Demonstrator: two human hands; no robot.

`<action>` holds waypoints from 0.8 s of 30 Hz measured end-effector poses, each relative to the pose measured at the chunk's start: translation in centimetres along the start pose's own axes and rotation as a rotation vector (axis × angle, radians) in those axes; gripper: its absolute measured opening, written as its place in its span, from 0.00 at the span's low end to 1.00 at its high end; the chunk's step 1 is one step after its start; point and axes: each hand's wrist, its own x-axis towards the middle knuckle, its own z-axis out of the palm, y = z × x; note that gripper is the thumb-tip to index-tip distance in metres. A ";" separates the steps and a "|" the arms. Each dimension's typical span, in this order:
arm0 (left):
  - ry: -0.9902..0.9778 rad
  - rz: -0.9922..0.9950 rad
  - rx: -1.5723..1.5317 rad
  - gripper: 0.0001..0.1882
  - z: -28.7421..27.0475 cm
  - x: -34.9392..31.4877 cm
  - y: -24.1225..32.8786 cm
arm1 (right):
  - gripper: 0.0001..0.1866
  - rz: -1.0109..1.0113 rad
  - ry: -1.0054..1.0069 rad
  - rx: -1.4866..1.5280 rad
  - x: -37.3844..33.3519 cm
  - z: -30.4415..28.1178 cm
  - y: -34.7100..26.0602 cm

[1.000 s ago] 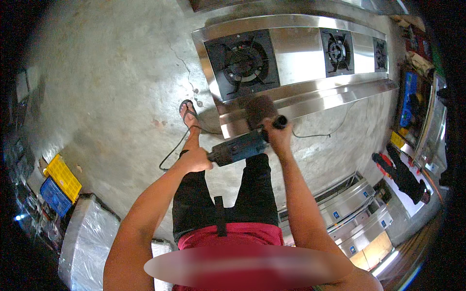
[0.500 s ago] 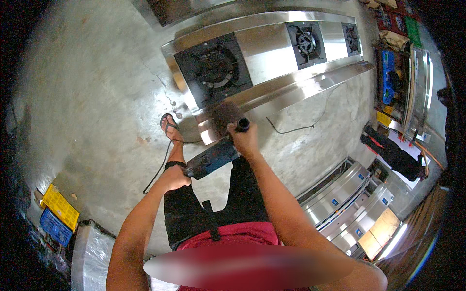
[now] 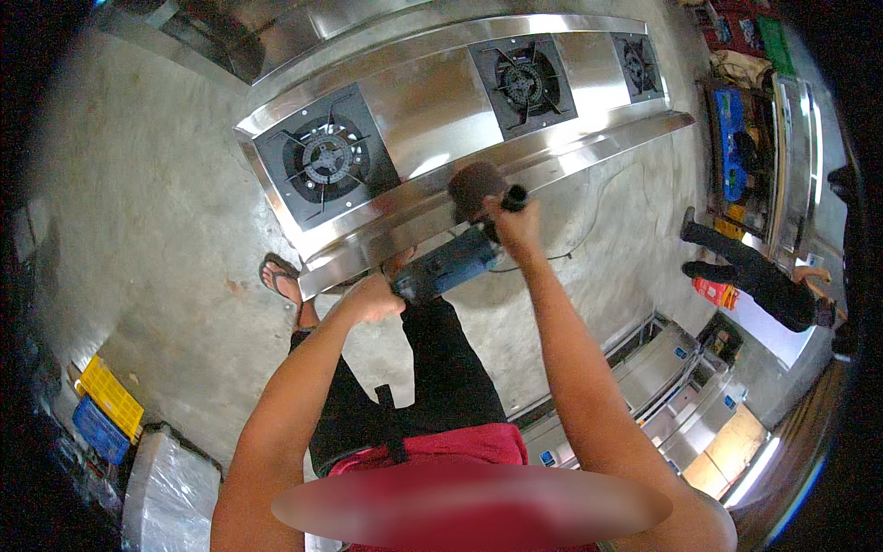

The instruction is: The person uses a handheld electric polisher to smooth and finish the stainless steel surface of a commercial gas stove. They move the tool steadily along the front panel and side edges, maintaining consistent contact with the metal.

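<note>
Since the earlier frame my view has swung so the steel stove unit (image 3: 441,101) fills more of the far side, while both hands stay on the blue power polisher (image 3: 451,262), its dark round pad (image 3: 474,184) pressed to the unit's near front edge. My left hand (image 3: 372,299) is clenched around the rear body, my right hand (image 3: 515,225) around the black side handle (image 3: 513,195), hiding most of the tool's head. Right of me another person (image 3: 759,276) stands partly cut off; yellow and blue crates (image 3: 101,409) sit near left on the floor.
</note>
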 end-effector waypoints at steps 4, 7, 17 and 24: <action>0.049 0.013 0.053 0.15 2.0 5.1 4.8 | 0.09 0.091 0.080 0.218 4.2 -4.3 3.2; 0.025 0.036 -0.023 0.17 2.8 7.8 6.8 | 0.07 0.139 0.155 0.085 6.5 -6.7 4.3; 0.107 -0.103 0.079 0.15 2.7 1.5 -0.3 | 0.14 -0.234 0.115 0.090 0.2 0.3 2.4; 0.133 -0.131 -0.014 0.12 1.4 -4.6 -6.7 | 0.17 -0.106 -0.050 0.116 -3.1 8.3 0.4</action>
